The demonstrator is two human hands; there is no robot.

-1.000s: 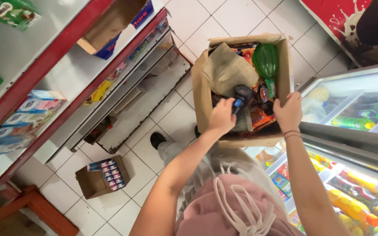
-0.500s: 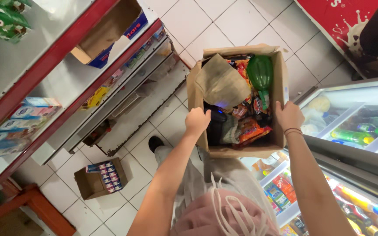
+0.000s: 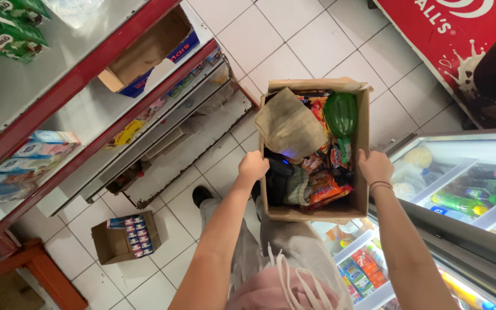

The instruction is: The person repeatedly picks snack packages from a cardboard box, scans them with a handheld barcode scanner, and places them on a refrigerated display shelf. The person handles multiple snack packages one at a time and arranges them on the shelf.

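Cardboard box [image 3: 314,213] held above the tiled floor [image 3: 294,40], beside a glass-topped freezer [image 3: 460,189]. Left hand [image 3: 253,166] closed on the box's left wall; right hand [image 3: 375,167] closed on its right wall. Contents: folded tan cloth [image 3: 288,127] uppermost, green plastic bottle [image 3: 340,117] alongside it, orange and red snack packets [image 3: 324,186], a dark item with a blue spot [image 3: 278,172], kind not discernible. Freezer holds drink bottles [image 3: 460,202]. Smaller open carton [image 3: 126,236] on the floor contains small blue-and-red packs. Another open carton [image 3: 147,51] sits on a red-edged shelf [image 3: 76,80].
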